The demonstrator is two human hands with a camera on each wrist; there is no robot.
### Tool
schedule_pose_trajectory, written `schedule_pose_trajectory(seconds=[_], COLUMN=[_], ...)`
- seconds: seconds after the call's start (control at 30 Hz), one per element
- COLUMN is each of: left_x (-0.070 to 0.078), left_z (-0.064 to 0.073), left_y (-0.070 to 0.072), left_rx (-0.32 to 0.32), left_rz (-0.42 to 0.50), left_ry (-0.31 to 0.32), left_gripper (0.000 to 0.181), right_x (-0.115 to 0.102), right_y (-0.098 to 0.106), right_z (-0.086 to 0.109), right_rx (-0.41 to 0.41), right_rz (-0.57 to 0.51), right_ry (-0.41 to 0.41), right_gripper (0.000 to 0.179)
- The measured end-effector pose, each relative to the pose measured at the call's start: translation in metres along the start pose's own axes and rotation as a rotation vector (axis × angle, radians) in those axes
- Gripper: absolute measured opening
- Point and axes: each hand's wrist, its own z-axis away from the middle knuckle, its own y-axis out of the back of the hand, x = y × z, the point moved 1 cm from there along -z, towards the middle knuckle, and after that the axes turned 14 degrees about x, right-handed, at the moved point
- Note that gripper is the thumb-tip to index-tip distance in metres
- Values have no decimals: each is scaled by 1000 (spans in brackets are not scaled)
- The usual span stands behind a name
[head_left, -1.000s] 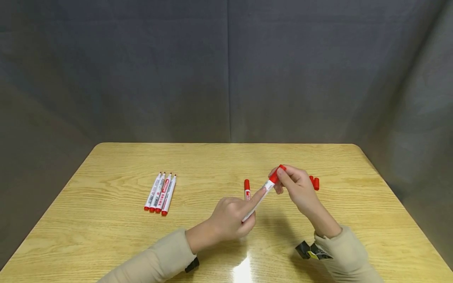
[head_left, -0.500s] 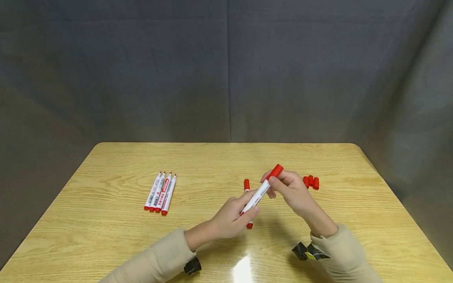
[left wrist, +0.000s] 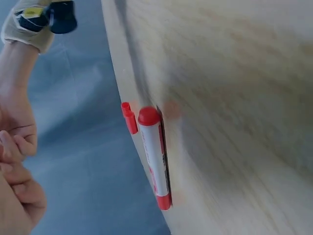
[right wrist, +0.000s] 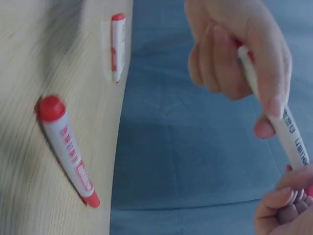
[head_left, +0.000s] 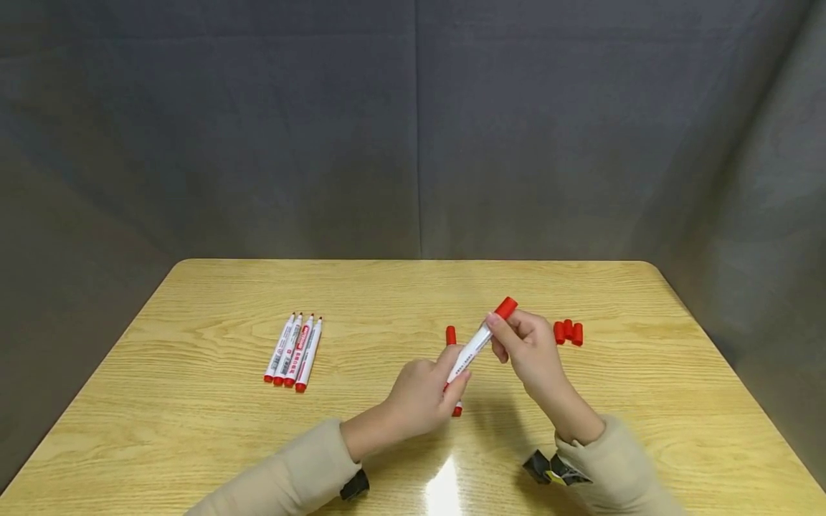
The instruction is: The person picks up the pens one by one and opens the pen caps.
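Both hands hold one white marker with a red cap, tilted up to the right above the table. My left hand grips its lower end. My right hand pinches it near the cap, thumb at the cap's lower edge; the right wrist view shows the white barrel running between the two hands. A second marker with a red cap lies on the table behind my left hand, which partly covers it; that marker shows whole in the left wrist view.
Several markers without caps lie side by side at the left, tips pointing away. Three loose red caps are grouped right of my right hand. The wooden table ends at a grey curtain.
My left index finger, earlier stretched along the barrel, has drawn back and that hand now grips the lower end. The right fingers shifted about the cap end. A third loose cap has come into sight.
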Motion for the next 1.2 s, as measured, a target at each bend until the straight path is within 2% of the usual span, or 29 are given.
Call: schedule_pose_trajectory(seconds=[0.17, 0.23, 0.27, 0.37, 0.43, 0.63, 0.93, 1.2], left_x=[-6, -9, -10, -12, -12, -13, -24, -36], left_z=[8, 14, 15, 16, 14, 14, 18, 25], left_y=[2, 3, 5, 8, 9, 12, 26, 42], left_rx=[34, 52, 65, 89, 99, 60, 60, 46], left_rz=[-233, -283, -289, -243, -223, -148, -172, -190], left_ry=[-208, -261, -265, -213, -173, -91, 22, 139], left_gripper=[17, 18, 20, 29, 31, 29, 21, 26], right_x=[1, 0, -1, -4, -5, -7, -8, -6], right_y=[9, 15, 17, 20, 20, 28, 40, 42], right_z=[-5, -8, -10, -13, -14, -17, -17, -15], right_rx=[145, 185, 191, 137, 122, 149, 110, 83], right_rz=[-41, -16, -8, 60, 58, 17, 79, 197], right_ry=[-8, -7, -9, 2, -10, -69, -71, -53], right_gripper=[28, 30, 29, 26, 24, 26, 23, 21])
